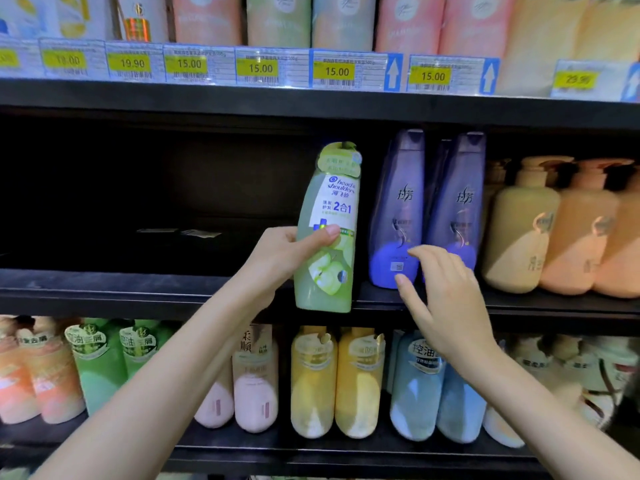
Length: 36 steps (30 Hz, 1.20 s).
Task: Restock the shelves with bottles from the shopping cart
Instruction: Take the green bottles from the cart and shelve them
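My left hand (pixel 282 256) grips a green shampoo bottle (pixel 329 216) with an apple picture, holding it upright at the front edge of the middle shelf (pixel 138 289). Its base overlaps the shelf lip. Just right of it stand two purple bottles (pixel 398 209). My right hand (pixel 440 292) hovers with fingers spread and relaxed in front of the lower part of the purple bottles, holding nothing. The shopping cart is not in view.
The middle shelf's left part is dark, with only small flat packets (pixel 180 232) at the back. Beige and orange pump bottles (pixel 540 230) fill its right end. The lower shelf holds green, pink, yellow and blue bottles (pixel 315 382). Price tags (pixel 259 67) line the upper shelf edge.
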Each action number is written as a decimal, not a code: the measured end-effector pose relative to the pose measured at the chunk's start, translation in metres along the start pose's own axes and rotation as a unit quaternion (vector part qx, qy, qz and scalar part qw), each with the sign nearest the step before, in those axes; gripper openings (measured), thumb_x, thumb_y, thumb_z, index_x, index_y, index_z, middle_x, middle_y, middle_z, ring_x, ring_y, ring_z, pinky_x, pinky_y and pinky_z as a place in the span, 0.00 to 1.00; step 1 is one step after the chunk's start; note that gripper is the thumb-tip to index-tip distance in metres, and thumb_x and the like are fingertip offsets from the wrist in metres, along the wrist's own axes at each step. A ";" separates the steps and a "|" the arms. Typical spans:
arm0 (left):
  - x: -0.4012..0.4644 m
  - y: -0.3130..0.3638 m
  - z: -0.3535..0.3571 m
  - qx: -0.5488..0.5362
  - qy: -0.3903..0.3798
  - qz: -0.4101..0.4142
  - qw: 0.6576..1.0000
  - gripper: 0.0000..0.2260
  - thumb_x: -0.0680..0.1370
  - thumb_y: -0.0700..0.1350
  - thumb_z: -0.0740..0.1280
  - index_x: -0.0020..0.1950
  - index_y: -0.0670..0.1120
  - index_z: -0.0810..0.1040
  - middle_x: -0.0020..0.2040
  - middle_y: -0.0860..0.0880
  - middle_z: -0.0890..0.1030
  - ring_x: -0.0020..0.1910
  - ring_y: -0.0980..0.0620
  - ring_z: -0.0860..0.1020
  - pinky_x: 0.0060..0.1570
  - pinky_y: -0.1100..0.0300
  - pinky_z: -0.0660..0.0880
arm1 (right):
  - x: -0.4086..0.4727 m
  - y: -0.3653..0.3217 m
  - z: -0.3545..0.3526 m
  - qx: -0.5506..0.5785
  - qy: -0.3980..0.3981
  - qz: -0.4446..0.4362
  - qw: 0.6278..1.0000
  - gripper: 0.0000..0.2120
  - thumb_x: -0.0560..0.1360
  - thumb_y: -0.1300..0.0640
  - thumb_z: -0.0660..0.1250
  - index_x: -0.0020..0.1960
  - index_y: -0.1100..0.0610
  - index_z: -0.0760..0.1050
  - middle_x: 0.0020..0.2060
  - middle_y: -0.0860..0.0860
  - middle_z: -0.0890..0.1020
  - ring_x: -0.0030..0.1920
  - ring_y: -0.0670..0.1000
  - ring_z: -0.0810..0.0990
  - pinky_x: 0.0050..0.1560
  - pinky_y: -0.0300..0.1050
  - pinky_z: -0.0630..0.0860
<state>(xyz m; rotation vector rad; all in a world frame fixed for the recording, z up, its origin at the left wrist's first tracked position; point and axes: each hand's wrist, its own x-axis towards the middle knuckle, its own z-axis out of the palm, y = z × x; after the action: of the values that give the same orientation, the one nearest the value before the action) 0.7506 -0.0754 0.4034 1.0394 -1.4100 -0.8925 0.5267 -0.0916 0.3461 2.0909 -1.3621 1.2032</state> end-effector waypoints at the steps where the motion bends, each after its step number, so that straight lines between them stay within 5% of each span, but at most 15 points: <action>1: 0.006 -0.002 0.001 0.000 0.001 0.003 1.000 0.11 0.72 0.54 0.72 0.43 0.46 0.84 0.41 0.48 0.86 0.40 0.52 0.85 0.35 0.63 0.80 | -0.003 0.008 0.003 -0.033 -0.009 0.007 0.999 0.26 0.76 0.44 0.53 0.60 0.62 0.76 0.57 0.57 0.79 0.56 0.60 0.77 0.54 0.53 0.72; 13: 0.042 -0.029 0.004 0.016 0.019 0.075 0.997 0.06 0.73 0.49 0.73 0.48 0.52 0.80 0.40 0.58 0.85 0.41 0.59 0.84 0.36 0.70 0.76 | -0.014 0.032 0.031 -0.116 0.033 -0.043 0.992 0.20 0.78 0.51 0.54 0.52 0.61 0.80 0.57 0.57 0.81 0.58 0.60 0.77 0.49 0.52 0.75; 23: 0.050 -0.037 0.003 0.037 0.007 0.072 0.997 0.18 0.72 0.51 0.73 0.59 0.49 0.75 0.48 0.55 0.84 0.47 0.61 0.83 0.40 0.70 0.77 | -0.016 0.034 0.034 -0.122 0.057 -0.049 0.990 0.19 0.78 0.52 0.55 0.51 0.62 0.80 0.57 0.57 0.81 0.57 0.61 0.79 0.47 0.51 0.74; 27: 0.043 -0.049 0.000 0.053 0.003 0.059 0.997 0.20 0.72 0.48 0.74 0.60 0.49 0.73 0.52 0.55 0.82 0.46 0.64 0.82 0.39 0.71 0.76 | -0.024 0.037 0.033 -0.129 0.058 -0.077 0.987 0.19 0.78 0.51 0.55 0.51 0.62 0.80 0.56 0.57 0.82 0.48 0.60 0.81 0.43 0.50 0.72; 36: 0.043 -0.057 0.000 0.053 0.007 0.053 0.997 0.18 0.73 0.47 0.73 0.61 0.52 0.75 0.51 0.57 0.83 0.48 0.66 0.81 0.40 0.72 0.77 | -0.039 0.036 0.035 -0.101 0.044 -0.049 0.993 0.21 0.78 0.51 0.55 0.54 0.63 0.81 0.53 0.56 0.83 0.52 0.59 0.82 0.51 0.52 0.69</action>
<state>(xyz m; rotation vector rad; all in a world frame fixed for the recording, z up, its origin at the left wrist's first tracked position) 0.7567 -0.1348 0.3646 1.0371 -1.5003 -0.7391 0.5048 -0.1104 0.2894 1.9178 -1.2695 1.0569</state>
